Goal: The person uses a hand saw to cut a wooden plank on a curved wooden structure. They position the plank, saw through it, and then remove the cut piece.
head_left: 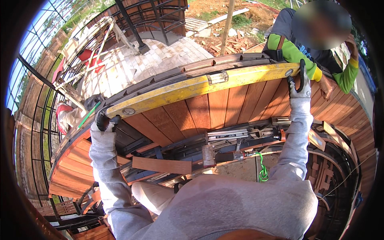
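A curved run of wooden slats [196, 114] is spread beneath the left hand [104, 121] and right hand [300, 86]; between them, a yellow spirit level [188, 87] is held near its ends in part-closed, gloved grips; closer to the body, a nail gun [224, 157] is seen.

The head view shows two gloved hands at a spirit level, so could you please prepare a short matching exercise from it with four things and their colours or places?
Things
1. Spirit level
2. Left hand
3. Right hand
4. Coiled line

Colours or places
A. At the level's end nearer the green-sleeved co-worker
B. Bright green
C. Yellow, with a vial window near its middle
D. At the level's end farther from the co-worker

Pairs: 1-C, 2-D, 3-A, 4-B
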The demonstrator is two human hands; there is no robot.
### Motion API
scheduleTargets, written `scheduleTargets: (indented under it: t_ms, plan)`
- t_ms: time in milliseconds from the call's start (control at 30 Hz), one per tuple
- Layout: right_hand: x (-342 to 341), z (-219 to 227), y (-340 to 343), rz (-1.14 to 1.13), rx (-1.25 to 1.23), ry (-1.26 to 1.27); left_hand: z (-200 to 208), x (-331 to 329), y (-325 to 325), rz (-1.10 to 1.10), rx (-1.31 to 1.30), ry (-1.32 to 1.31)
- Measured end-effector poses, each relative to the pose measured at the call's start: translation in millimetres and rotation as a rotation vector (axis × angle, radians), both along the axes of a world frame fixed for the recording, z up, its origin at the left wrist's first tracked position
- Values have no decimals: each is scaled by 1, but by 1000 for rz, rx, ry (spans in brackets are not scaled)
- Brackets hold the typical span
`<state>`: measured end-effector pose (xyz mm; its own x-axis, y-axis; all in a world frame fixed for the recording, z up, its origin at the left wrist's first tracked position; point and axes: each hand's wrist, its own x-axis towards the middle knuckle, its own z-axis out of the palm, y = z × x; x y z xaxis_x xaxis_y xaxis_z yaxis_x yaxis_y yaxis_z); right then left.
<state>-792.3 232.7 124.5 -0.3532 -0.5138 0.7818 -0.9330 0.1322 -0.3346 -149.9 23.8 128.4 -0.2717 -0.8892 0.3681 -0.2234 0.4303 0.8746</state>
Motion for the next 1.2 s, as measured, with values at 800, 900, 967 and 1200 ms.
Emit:
scheduleTargets:
  t_ms: [800,900,967,1200]
  plan:
    - [2,1,0,-1,-10,48,13,-12,17,86,-147,-150]
    - [-3,0,1,18,4,41,20,-16,19,131,-111,-205]
    - [-11,-1,1,56,-1,31,24,-18,20,149,-44,-195]
    - [-83,-18,-12,278,-57,-135,24,-29,25,119,-75,-49]
